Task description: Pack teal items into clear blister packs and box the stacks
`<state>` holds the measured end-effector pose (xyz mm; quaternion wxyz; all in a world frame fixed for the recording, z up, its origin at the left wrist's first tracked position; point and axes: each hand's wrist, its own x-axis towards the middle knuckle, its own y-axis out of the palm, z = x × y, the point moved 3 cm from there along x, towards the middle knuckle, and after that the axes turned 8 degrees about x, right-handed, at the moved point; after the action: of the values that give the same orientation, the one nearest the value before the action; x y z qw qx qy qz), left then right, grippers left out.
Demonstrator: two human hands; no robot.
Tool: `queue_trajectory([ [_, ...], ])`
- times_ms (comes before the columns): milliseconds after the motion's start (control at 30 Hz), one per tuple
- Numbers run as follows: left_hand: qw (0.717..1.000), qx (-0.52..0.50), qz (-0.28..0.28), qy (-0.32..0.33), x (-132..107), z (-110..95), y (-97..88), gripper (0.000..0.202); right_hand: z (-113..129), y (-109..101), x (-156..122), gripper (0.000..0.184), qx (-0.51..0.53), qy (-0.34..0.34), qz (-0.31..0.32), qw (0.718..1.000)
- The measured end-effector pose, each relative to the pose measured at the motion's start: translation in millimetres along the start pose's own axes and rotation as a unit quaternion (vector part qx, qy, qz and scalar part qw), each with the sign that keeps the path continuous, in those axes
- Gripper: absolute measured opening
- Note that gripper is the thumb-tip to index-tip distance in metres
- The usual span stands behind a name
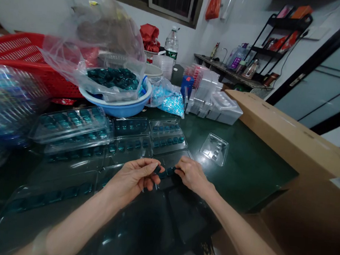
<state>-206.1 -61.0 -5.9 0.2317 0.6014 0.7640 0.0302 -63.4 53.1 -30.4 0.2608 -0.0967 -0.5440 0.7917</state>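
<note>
My left hand [137,176] is closed in a pinch on a small dark teal piece [157,169] over a clear plastic blister tray [168,175] on the dark green table. My right hand [191,175] is closed too, its fingertips pressed on teal pieces in the same tray. Several more clear trays [97,137] filled with teal pieces lie to the left and beyond. An empty clear tray [215,148] lies to the right of my hands.
A blue basin [121,106] holds a plastic bag of teal pieces. A red basket [18,56] stands far left, a large cardboard box [287,141] on the right. Stacked clear trays [216,104], a water bottle [171,44] and a shelf [281,38] stand behind.
</note>
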Motion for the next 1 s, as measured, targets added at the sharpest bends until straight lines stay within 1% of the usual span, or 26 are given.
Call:
queue_trajectory([
  [100,1.000,-0.018,-0.005,-0.004,3.7,6.5,1.7,0.019,5.6,-4.1,-2.4,0.012,-0.009,0.012,0.006,1.000],
  [133,1.000,-0.023,-0.006,-0.004,4.6,7.7,2.6,0.021,8.4,-6.8,-4.9,0.018,0.001,0.018,-0.002,1.000],
  [200,1.000,-0.024,-0.005,-0.001,5.7,8.8,5.1,0.023,16.4,-13.9,-11.9,0.032,0.048,0.030,-0.038,0.998],
  [233,1.000,-0.020,-0.005,0.001,6.1,9.0,6.9,0.024,21.5,-17.5,-16.1,0.036,0.084,0.034,-0.062,0.994],
  [267,1.000,-0.015,-0.004,0.004,6.5,9.0,8.9,0.024,27.1,-20.5,-20.3,0.036,0.127,0.034,-0.086,0.988],
  [333,1.000,-0.003,-0.005,0.010,7.5,8.9,14.1,0.021,38.3,-24.1,-27.4,0.029,0.219,0.027,-0.122,0.968],
  [400,1.000,0.014,-0.007,0.016,8.4,8.5,20.4,0.018,46.2,-23.9,-31.6,0.023,0.302,0.025,-0.141,0.943],
  [467,0.999,0.036,-0.005,0.022,8.7,7.8,26.7,0.016,48.0,-21.6,-33.0,0.019,0.358,0.043,-0.159,0.919],
  [533,0.998,0.058,0.004,0.029,8.3,6.9,31.9,0.017,44.8,-19.0,-32.7,0.015,0.405,0.071,-0.174,0.895],
  [600,0.996,0.082,0.019,0.044,6.9,5.8,35.1,0.019,39.0,-16.3,-31.7,0.012,0.470,0.107,-0.171,0.859],
  [633,0.993,0.097,0.025,0.054,5.9,5.2,36.1,0.021,36.1,-14.6,-31.1,0.013,0.511,0.125,-0.160,0.835],
  [700,0.987,0.137,0.028,0.081,3.4,3.7,37.0,0.025,31.9,-11.0,-30.5,0.016,0.597,0.152,-0.130,0.777],
  [767,0.978,0.176,0.019,0.107,0.8,1.9,37.6,0.027,29.9,-6.9,-30.6,0.020,0.672,0.162,-0.104,0.715],
  [833,0.971,0.208,0.005,0.119,-1.2,0.1,38.6,0.027,29.3,-1.5,-31.4,0.022,0.731,0.170,-0.084,0.656],
  [867,0.967,0.222,0.000,0.123,-1.9,-1.0,39.3,0.026,29.3,1.6,-32.1,0.023,0.751,0.177,-0.074,0.631],
  [900,0.965,0.233,-0.003,0.124,-2.4,-2.0,40.3,0.025,29.5,4.6,-32.9,0.024,0.766,0.184,-0.066,0.612],
  [933,0.963,0.240,-0.001,0.122,-2.8,-2.8,41.4,0.023,29.9,7.0,-33.8,0.025,0.776,0.189,-0.060,0.599],
  [967,0.963,0.243,0.005,0.118,-3.1,-3.3,42.6,0.021,30.4,8.5,-34.6,0.026,0.779,0.192,-0.058,0.594],
  [1000,0.964,0.242,0.012,0.113,-3.4,-3.6,43.8,0.020,31.0,8.8,-35.3,0.027,0.775,0.191,-0.060,0.599],
])
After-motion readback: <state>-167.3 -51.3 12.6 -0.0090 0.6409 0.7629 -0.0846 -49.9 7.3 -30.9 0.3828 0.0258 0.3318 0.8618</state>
